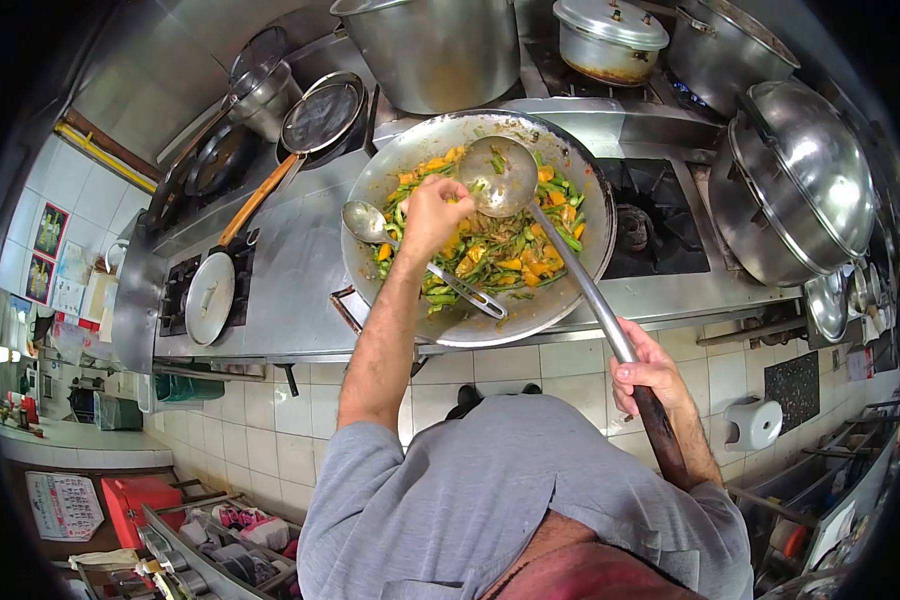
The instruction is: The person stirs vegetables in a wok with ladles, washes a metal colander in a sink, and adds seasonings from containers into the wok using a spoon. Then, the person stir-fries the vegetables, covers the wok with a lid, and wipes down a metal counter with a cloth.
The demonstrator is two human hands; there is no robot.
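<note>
My right hand [648,372] is wrapped round the long handle of a big metal ladle [500,178]. The ladle's round bowl is over the far part of a wide, shallow wok [560,318]. At the bowl's left edge is my left hand [436,212], its fingertips pinched together; what they hold, if anything, is hidden. Chopped green and orange vegetables [515,258] fill the wok's middle. A metal serving spoon [367,222] lies across the wok's left side, its slotted handle resting on the food beneath my left forearm.
A tall stockpot [432,55] stands behind the wok, with a lidded pot [610,42] beside it. Right of the wok are a black burner [650,222] and a large domed metal pot [795,185]. Leftward lie a wooden-handled strainer [322,115] and a lidded pan [211,298].
</note>
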